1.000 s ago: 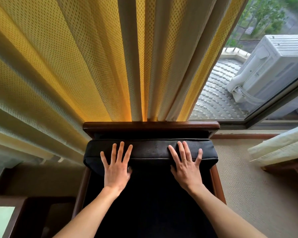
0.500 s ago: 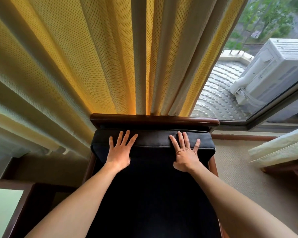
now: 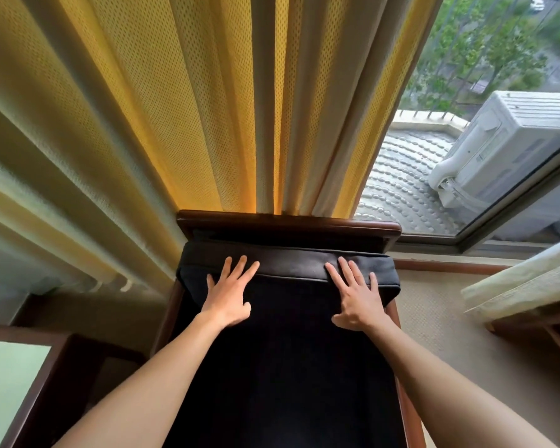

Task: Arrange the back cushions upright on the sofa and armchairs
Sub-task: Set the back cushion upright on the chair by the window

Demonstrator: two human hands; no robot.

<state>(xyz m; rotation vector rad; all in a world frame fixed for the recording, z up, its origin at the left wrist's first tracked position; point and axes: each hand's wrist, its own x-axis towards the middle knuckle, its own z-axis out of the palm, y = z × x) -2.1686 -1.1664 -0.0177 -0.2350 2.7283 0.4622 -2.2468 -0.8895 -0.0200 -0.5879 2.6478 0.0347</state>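
- Back cushion (image 3: pixel 291 265) upright in armchair (image 3: pixel 288 223), against wooden top rail, curtain (image 3: pixel 175 108) behind.
- Left hand (image 3: pixel 228 299), right hand (image 3: pixel 356 300) flat on cushion face, fingers spread, gripping nothing.
- Versus half a second ago: same press, hands a bit wider apart.

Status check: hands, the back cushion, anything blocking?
Left hand and right hand open, flat on the black back cushion. Cushion upright against the wooden chair back. Curtain hangs behind; nothing in the way.
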